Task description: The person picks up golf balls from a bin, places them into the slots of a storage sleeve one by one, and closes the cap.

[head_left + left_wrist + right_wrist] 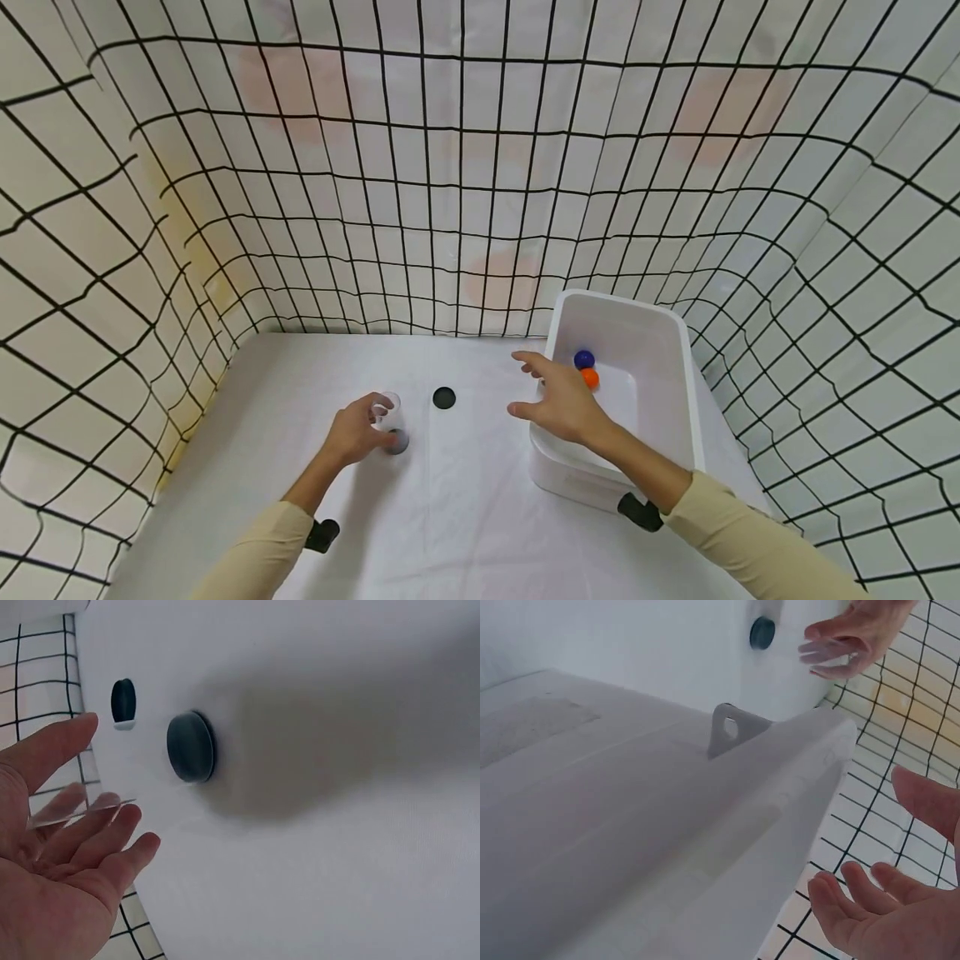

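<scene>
On the left of the table my left hand (360,429) curls round a clear cup (389,403), with the thumb on the near side. The fingers show through its transparent wall. A dark disc (190,747) is at the cup's lower end, close to the tabletop. Another black disc (444,397) lies flat to the right of that hand. My right hand (566,402) hovers by the left rim of the white bin (686,375), with fingers and thumb spread apart and nothing between them. Inside the bin are a blue ball (584,359) and an orange ball (590,378).
A black wire grid (459,192) encloses the table at the back and both sides. White cloth (480,517) covers the tabletop. The bin stands at the right, near the grid, and a tab with a hole (731,727) sticks out near its rim.
</scene>
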### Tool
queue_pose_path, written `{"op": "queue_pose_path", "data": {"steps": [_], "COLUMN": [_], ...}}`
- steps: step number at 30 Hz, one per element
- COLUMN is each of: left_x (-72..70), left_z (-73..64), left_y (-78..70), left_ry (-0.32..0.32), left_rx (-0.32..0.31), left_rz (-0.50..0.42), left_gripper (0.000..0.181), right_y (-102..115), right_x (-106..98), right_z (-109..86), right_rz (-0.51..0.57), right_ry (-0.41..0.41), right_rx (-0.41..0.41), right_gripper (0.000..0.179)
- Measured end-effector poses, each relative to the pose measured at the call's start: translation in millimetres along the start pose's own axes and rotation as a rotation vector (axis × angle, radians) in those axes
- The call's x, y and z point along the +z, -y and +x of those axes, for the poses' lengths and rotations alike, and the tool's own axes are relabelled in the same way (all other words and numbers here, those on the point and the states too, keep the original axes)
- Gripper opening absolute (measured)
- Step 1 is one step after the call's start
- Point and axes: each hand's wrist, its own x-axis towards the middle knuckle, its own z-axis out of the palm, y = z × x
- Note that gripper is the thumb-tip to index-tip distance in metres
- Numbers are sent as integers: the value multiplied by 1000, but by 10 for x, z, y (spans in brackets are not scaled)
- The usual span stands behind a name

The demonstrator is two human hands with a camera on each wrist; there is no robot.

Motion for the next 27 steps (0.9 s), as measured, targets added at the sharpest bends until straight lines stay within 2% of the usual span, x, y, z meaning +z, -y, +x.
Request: {"op": "queue_pose_path", "data": {"steps": [5, 9, 17, 27], "left_x": [14, 2, -108, -321], "left_z": [11, 23, 81, 148], "left_y": [-28, -43, -140, -367], "left_ry": [-8, -19, -63, -91], "left_rx": [-36, -45, 8, 41], "left_rz": [-17, -29, -51, -122], "left_gripper": [48, 49, 45, 43], "right_y": [-41, -72, -138, -409], "right_x": [-7, -33, -191, -513], "right_z": [3, 12, 97, 363], "right_rz": [-2, 1, 45, 104], "right_ry": [-14, -12, -22, -49], "right_rx": [-4, 24, 63, 197], "right_gripper": [64, 64, 52, 50]}}
